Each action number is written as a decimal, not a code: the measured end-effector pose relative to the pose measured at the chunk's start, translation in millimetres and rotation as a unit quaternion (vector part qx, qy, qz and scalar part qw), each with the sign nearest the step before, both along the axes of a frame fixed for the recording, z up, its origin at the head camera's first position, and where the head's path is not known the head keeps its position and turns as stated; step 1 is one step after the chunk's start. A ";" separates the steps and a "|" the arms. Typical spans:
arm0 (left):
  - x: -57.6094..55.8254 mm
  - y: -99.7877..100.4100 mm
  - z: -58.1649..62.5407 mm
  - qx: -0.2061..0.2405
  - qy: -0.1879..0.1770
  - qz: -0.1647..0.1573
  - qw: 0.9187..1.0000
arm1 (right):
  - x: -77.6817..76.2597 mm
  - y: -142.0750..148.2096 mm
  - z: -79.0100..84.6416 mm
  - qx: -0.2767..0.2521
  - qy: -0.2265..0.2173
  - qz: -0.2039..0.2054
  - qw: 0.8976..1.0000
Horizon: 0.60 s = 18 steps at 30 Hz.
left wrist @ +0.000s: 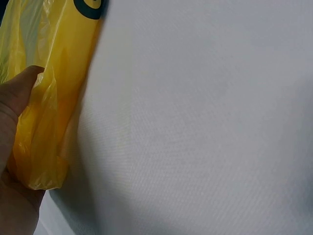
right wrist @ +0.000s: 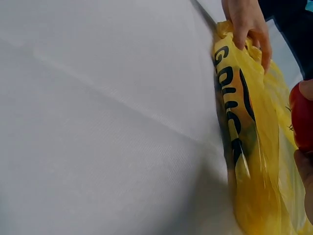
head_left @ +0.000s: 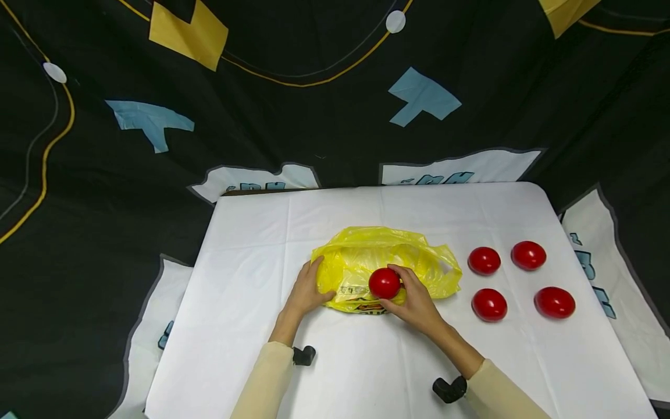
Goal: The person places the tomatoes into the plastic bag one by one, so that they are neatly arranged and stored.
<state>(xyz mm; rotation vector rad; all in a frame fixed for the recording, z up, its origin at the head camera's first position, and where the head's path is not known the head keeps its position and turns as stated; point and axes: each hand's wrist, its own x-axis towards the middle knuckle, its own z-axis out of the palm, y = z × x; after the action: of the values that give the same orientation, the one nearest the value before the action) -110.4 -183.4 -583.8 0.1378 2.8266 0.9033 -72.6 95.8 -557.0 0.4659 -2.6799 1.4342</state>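
Note:
A crinkled yellow plastic bag lies spread on the white table, dark lettering along its near edge. My left hand grips the bag's left end; in the left wrist view, the thumb lies over the plastic and the other fingers are mostly hidden. Between thumb and fingers of my right hand is a glossy red ball, held over the middle of the bag. The right wrist view catches only part of this ball at its right edge, beside the yellow plastic.
Several similar red balls, among them a near left one and a far right one, sit right of the bag. The white table reaches back to a black patterned cloth. Black wrist mounts project from the sleeves.

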 end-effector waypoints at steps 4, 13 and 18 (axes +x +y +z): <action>1.8 -0.3 -1.4 0.004 0.001 0.003 1.000 | -5.2 -6.2 -1.0 -0.002 -0.005 0.013 1.000; 2.3 0.2 -1.6 0.007 0.001 0.003 1.000 | -12.3 -14.1 -4.3 0.007 -0.008 0.020 1.000; 0.7 -0.7 -2.7 0.007 0.007 0.000 1.000 | -15.2 -16.4 -8.3 0.016 -0.017 0.014 1.000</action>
<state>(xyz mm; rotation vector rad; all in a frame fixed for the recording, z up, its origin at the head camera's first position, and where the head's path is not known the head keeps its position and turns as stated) -109.7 -184.1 -586.5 0.1457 2.8343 0.9264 -87.8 79.4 -565.3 0.4868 -2.7369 1.4220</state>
